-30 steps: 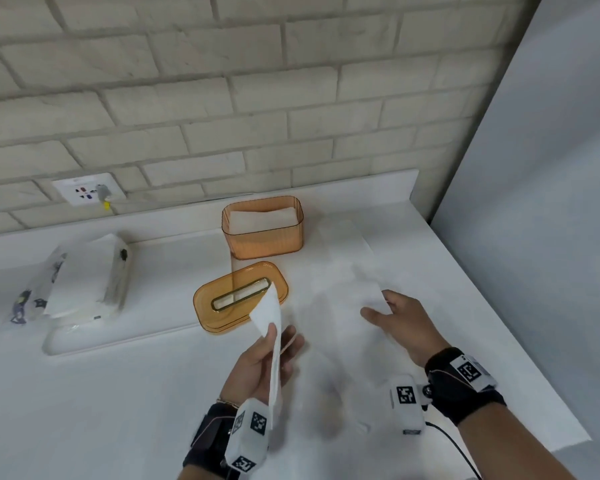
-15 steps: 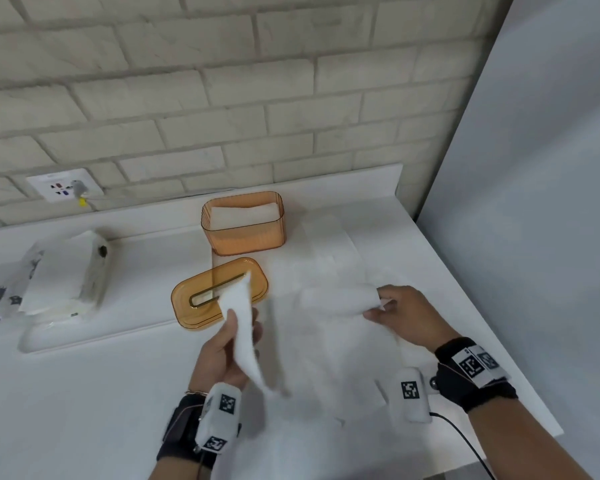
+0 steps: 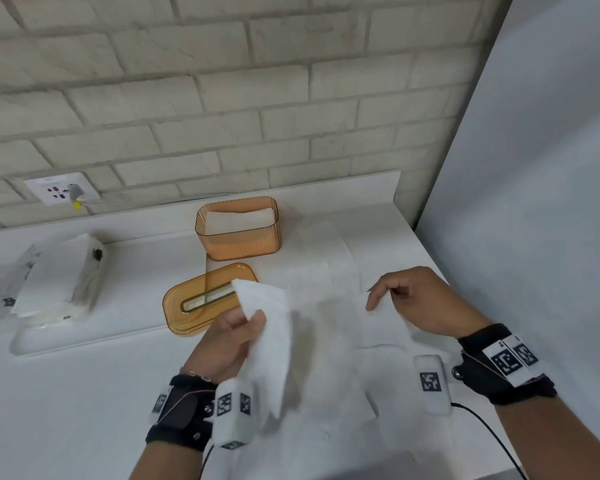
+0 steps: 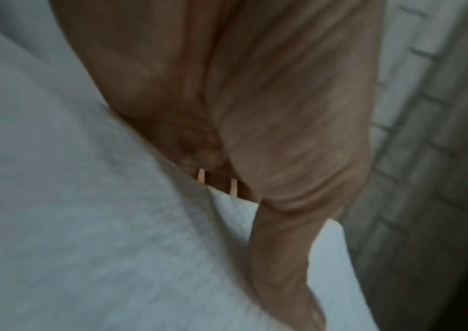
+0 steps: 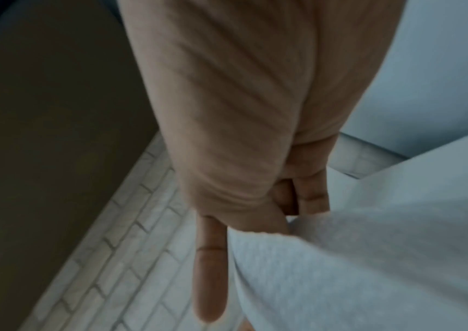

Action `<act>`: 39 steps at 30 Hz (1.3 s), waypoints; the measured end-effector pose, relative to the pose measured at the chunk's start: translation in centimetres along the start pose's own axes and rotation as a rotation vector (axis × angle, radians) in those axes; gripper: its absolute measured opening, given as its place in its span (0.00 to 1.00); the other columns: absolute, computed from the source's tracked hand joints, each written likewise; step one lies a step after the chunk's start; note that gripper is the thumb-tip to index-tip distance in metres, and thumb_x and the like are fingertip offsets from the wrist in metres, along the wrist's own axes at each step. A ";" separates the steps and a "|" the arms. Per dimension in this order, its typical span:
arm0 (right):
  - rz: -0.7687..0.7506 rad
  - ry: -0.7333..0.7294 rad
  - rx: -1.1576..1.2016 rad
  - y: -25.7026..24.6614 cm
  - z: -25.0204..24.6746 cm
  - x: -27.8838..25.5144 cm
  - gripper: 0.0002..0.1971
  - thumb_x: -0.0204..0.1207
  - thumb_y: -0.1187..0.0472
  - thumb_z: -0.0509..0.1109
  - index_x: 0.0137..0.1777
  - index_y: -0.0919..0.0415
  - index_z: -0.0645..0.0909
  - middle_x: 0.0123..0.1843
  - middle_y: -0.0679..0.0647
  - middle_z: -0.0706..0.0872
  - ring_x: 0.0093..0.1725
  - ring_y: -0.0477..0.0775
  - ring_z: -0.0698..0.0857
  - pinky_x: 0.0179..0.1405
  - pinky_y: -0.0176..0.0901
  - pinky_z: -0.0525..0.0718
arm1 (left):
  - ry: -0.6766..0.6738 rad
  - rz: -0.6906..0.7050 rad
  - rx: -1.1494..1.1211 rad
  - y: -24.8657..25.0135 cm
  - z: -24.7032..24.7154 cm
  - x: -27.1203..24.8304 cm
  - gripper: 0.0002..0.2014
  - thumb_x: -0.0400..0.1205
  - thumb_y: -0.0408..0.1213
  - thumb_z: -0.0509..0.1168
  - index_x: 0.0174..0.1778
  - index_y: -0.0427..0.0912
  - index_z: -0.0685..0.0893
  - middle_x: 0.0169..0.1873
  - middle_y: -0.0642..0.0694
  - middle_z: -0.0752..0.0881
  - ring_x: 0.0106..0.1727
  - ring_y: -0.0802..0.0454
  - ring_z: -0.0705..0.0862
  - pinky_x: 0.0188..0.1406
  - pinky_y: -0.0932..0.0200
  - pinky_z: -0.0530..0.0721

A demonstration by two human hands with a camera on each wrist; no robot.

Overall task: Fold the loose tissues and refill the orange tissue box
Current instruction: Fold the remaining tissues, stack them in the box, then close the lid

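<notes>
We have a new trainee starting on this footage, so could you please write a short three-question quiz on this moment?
1. True or false: the orange lid sits on the orange tissue box.
2. What do the left hand and right hand each hold? A) lid B) white tissue C) nothing
3. What lies inside the box?

Key: 1. False; it lies on the counter in front of the box. 2. B. 3. Folded white tissues.

Home utility corner, I judge. I stand at a white counter (image 3: pixel 84 410) set against a pale painted brick wall (image 3: pixel 222 98), a socket (image 3: pixel 61 192) with a plug in it, an opened tissue pack (image 3: pixel 59 271) nearby.
</notes>
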State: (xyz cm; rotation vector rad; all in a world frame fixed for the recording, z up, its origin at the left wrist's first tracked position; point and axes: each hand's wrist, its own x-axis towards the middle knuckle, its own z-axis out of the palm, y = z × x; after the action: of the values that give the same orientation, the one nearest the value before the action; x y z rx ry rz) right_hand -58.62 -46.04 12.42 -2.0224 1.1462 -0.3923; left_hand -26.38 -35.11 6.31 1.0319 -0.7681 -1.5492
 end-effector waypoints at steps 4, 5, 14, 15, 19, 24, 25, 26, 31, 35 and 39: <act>-0.133 -0.085 -0.045 -4.7 -1.3 0.2 0.28 0.84 0.74 0.63 0.42 0.38 0.92 0.48 0.39 0.95 0.51 0.60 0.92 0.58 0.60 0.89 | -0.198 0.134 0.501 2.9 4.3 1.1 0.14 0.76 0.42 0.80 0.51 0.35 0.96 0.76 0.63 0.83 0.78 0.59 0.81 0.75 0.54 0.79; -0.147 -0.109 -0.040 -5.8 -1.5 0.3 0.26 0.83 0.74 0.64 0.44 0.39 0.92 0.44 0.37 0.93 0.46 0.52 0.91 0.53 0.51 0.88 | -0.241 0.159 0.604 3.2 5.2 1.5 0.11 0.75 0.43 0.81 0.47 0.39 0.97 0.75 0.66 0.83 0.79 0.63 0.78 0.79 0.54 0.74; -0.108 -0.256 0.184 -8.3 -0.2 3.2 0.13 0.83 0.65 0.77 0.62 0.46 0.88 0.47 0.49 0.97 0.44 0.42 0.94 0.48 0.30 0.86 | -0.092 0.192 0.627 1.8 6.3 2.3 0.10 0.73 0.40 0.85 0.29 0.49 0.93 0.27 0.52 0.88 0.31 0.59 0.80 0.37 0.62 0.78; -0.083 -0.253 0.255 -7.6 0.1 3.8 0.11 0.84 0.61 0.77 0.63 0.47 0.88 0.48 0.50 0.97 0.46 0.45 0.94 0.51 0.34 0.88 | -0.057 0.180 0.580 1.6 5.9 2.0 0.05 0.73 0.39 0.84 0.34 0.48 0.96 0.33 0.50 0.93 0.34 0.57 0.86 0.40 0.60 0.83; 0.189 -0.077 0.351 -2.6 3.0 7.0 0.09 0.86 0.51 0.74 0.61 0.53 0.87 0.55 0.53 0.95 0.50 0.51 0.93 0.59 0.59 0.93 | 0.177 0.086 0.305 0.2 3.1 0.6 0.12 0.73 0.38 0.80 0.51 0.42 0.97 0.53 0.39 0.96 0.52 0.41 0.95 0.47 0.52 0.92; 0.212 -0.208 -0.208 1.5 7.6 9.6 0.36 0.71 0.43 0.86 0.77 0.49 0.77 0.73 0.51 0.82 0.66 0.48 0.83 0.69 0.45 0.81 | 0.342 -0.051 -0.160 -1.4 -1.1 -0.9 0.15 0.83 0.37 0.68 0.63 0.42 0.92 0.66 0.32 0.90 0.61 0.35 0.92 0.60 0.36 0.92; 0.187 -0.238 -0.270 1.5 8.4 9.9 0.43 0.67 0.42 0.88 0.81 0.48 0.74 0.75 0.51 0.79 0.72 0.51 0.79 0.72 0.47 0.79 | 0.360 -0.059 -0.198 -1.6 -1.7 -1.2 0.15 0.85 0.40 0.65 0.62 0.44 0.93 0.66 0.32 0.90 0.62 0.34 0.92 0.64 0.33 0.89; 0.171 -0.256 -0.333 1.4 9.1 10.2 0.49 0.65 0.41 0.89 0.83 0.48 0.70 0.76 0.52 0.76 0.76 0.54 0.75 0.74 0.48 0.78 | 0.374 -0.072 -0.234 -1.9 -2.1 -1.6 0.16 0.87 0.44 0.63 0.60 0.45 0.95 0.65 0.32 0.90 0.61 0.34 0.92 0.67 0.31 0.88; 0.195 -0.249 -0.517 1.3 10.7 12.2 0.62 0.55 0.39 0.92 0.87 0.51 0.63 0.76 0.57 0.71 0.78 0.60 0.70 0.74 0.50 0.78 | 0.407 -0.205 -0.109 -3.0 -3.7 -1.9 0.33 0.73 0.64 0.79 0.61 0.37 0.94 0.61 0.26 0.89 0.59 0.29 0.89 0.76 0.24 0.75; 0.202 -0.237 -0.594 1.4 10.3 13.3 0.66 0.47 0.34 0.93 0.85 0.53 0.65 0.74 0.57 0.71 0.75 0.60 0.71 0.74 0.49 0.78 | 0.354 -0.172 -0.019 -3.3 -4.3 -1.6 0.41 0.59 0.65 0.87 0.57 0.35 0.93 0.53 0.27 0.92 0.50 0.32 0.93 0.51 0.37 0.92; 0.214 -0.250 -0.595 1.4 9.6 14.1 0.65 0.47 0.35 0.93 0.83 0.51 0.66 0.72 0.55 0.74 0.74 0.59 0.73 0.72 0.49 0.78 | 0.338 -0.118 0.015 -2.3 -3.3 -1.3 0.28 0.77 0.46 0.76 0.66 0.28 0.85 0.39 0.37 0.94 0.34 0.44 0.94 0.28 0.54 0.90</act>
State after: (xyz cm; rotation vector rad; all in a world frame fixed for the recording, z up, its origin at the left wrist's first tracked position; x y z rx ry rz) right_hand -46.08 -53.70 3.67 -2.3215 1.4116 0.3453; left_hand -24.25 -33.19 3.20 1.3277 -0.4923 -1.4172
